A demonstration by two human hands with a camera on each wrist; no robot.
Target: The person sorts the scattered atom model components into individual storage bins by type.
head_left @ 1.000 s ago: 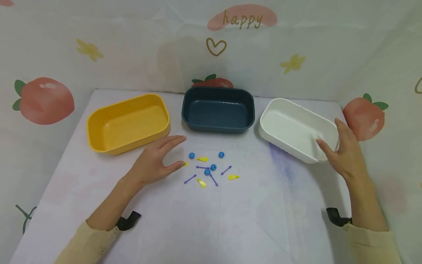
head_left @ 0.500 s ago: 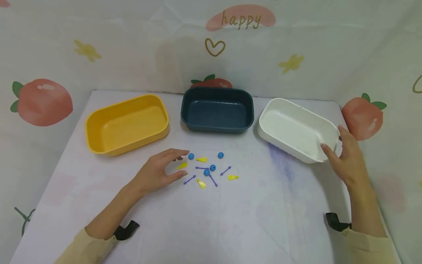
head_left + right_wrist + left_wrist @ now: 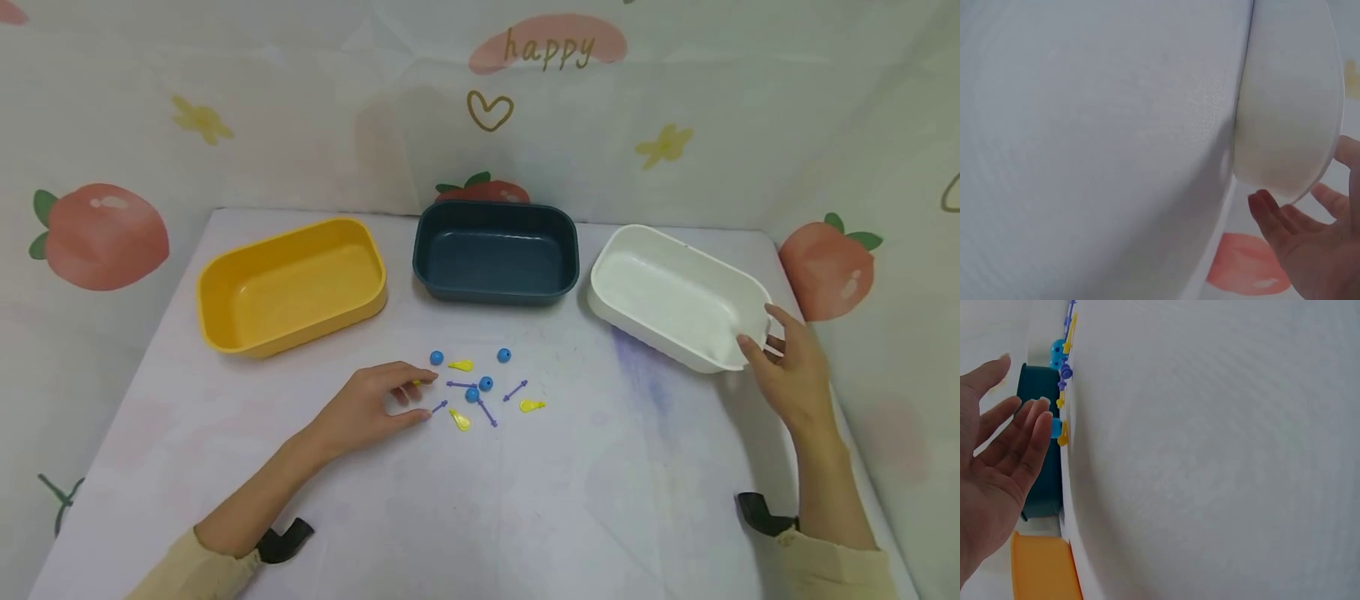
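My left hand (image 3: 378,404) hovers low at the left side of a scatter of small pieces, thumb and fingers apart with nothing between them. Among the pieces are several blue beads (image 3: 486,383) with holes, yellow teardrop-shaped pieces (image 3: 532,406) and thin purple sticks (image 3: 515,390) with knobbed ends. One yellow piece is mostly hidden behind the left fingers. At the right end of a white bin (image 3: 675,292) is my right hand (image 3: 795,371), its thumb and fingertips right at the rim. The right wrist view shows those fingers (image 3: 1272,219) loosely spread beside the bin's end wall.
A yellow bin (image 3: 292,287) stands at the back left and a dark blue bin (image 3: 495,254) at the back middle. Behind the white-covered table (image 3: 525,508) hangs a printed cloth (image 3: 300,100). A black wrist mount (image 3: 285,542) sticks out by the left sleeve.
My left hand has come down and toward me, from beside the yellow bin to the small pieces. The right hand has lowered slightly at the white bin's end. Bins and pieces stay put.
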